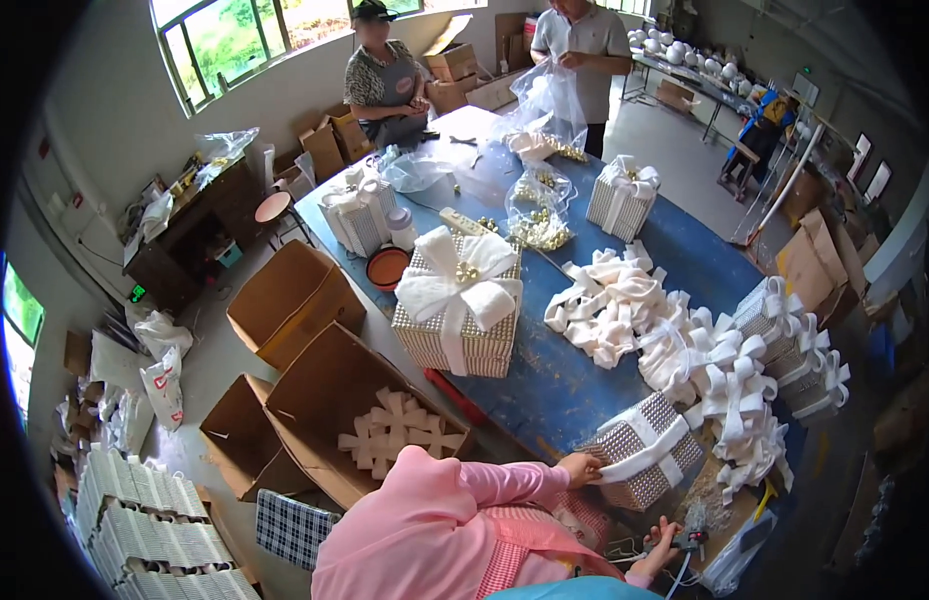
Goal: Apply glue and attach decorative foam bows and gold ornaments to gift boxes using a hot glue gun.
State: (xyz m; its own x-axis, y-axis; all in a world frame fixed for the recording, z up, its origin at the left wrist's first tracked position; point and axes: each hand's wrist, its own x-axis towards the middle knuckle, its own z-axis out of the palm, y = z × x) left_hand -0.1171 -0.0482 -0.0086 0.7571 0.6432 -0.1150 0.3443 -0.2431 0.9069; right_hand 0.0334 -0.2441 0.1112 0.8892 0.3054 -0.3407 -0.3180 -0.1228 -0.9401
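At the table's near right corner, a silver-white textured gift box (634,465) lies tilted with crossed white fabric ribbon (644,450) around it. My left hand (581,469) is closed at the box's left edge, fingers on the ribbon's end. My right hand (664,546), lower and to the right, is curled around a dark tool that looks like a hot glue gun (692,538), with a pale cord below it. Just beyond the box is a long heap of white fabric bows (729,400). A larger gift box (459,330) with a white bow and gold beads stands farther left.
More wrapped boxes (624,195) stand on the blue table (544,400), beside bags of gold beads (540,228). Open cartons (349,400) line its left side, one holding white bows. Two people, one in a dark cap (384,80) and one in a grey shirt (582,50), stand at the far end.
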